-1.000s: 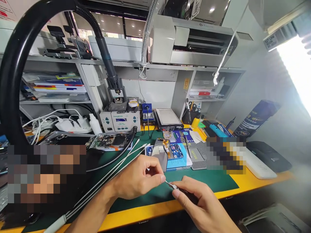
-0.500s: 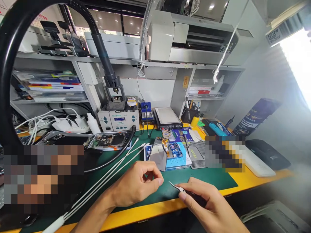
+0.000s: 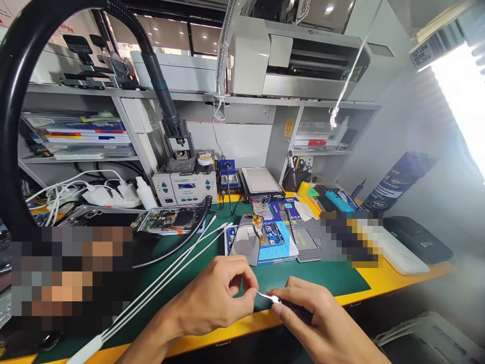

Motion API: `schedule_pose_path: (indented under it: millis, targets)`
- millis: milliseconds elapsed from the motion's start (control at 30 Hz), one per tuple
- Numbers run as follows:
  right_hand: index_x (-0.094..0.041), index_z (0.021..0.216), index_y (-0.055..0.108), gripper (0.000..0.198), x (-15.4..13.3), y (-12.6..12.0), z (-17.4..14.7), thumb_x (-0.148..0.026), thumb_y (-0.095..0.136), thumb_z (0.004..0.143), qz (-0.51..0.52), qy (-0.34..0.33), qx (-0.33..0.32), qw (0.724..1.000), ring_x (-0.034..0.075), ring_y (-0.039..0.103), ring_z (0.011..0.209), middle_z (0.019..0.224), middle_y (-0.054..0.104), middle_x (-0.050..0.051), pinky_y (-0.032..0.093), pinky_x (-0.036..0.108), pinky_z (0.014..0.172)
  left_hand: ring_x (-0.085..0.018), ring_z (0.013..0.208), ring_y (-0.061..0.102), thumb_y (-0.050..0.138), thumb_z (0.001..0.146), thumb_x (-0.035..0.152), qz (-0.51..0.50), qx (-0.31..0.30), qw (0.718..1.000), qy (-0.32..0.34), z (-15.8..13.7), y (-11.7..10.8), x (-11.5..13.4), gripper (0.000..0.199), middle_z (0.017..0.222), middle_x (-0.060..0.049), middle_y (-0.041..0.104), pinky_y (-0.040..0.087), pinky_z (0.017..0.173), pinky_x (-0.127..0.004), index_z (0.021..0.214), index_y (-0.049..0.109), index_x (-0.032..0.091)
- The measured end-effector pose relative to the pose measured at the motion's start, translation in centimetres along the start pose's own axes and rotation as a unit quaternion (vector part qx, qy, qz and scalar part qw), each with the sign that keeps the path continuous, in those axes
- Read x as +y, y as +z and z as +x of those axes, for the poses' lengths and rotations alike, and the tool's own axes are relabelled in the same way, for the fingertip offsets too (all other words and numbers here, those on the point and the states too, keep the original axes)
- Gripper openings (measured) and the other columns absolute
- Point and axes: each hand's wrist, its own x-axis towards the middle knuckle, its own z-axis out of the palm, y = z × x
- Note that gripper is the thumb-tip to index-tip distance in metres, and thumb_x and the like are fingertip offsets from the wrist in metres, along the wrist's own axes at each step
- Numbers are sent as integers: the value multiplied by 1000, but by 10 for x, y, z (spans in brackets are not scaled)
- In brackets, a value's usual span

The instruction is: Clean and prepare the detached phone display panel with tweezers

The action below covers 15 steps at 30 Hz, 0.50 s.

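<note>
My left hand (image 3: 223,298) is closed in a pinch, thumb pressed to index finger. Whatever lies between these fingertips is too small to make out. My right hand (image 3: 316,316) grips what look like curved tweezers (image 3: 270,297), their dark body mostly hidden by the fingers. The thin metal tip points left and meets the pinched fingertips of my left hand. Just beyond the hands, a phone screen (image 3: 246,242) with an orange flex cable leans on an opened blue phone (image 3: 275,233), which rests on a light blue box.
A second pair of tweezers (image 3: 291,226) lies on a perforated metal plate (image 3: 308,240). White cables (image 3: 170,270) cross the green mat (image 3: 326,280) at left. Behind stand a soldering station (image 3: 185,188) and a flat heating plate (image 3: 262,181). A thick black hose (image 3: 11,101) arches over the left side.
The tweezers in my right hand have moved left, and their tip now reaches my left fingertips. My left hand has shifted slightly right, with its pinch closed tighter.
</note>
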Motion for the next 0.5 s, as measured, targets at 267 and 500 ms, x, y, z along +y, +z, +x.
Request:
schedule_pose_path:
  millis: [267, 500]
  targets:
    - [-22, 84, 64, 34, -9, -4, 12, -39, 44, 105, -20, -13, -26, 999, 15, 50, 65, 74, 51, -1, 35, 29, 59, -9, 57, 44, 57, 66, 7, 38, 20, 999, 17, 5, -3, -2, 14, 66, 5, 53, 33, 51, -24, 68, 55, 21]
    - [-23, 83, 62, 32, -6, -2, 12, -37, 44, 105, -19, -20, -41, 999, 15, 51, 65, 77, 53, 0, 36, 29, 58, -9, 56, 44, 58, 68, 9, 19, 30, 999, 2, 0, -8, -20, 13, 66, 5, 53, 34, 50, -23, 67, 54, 21]
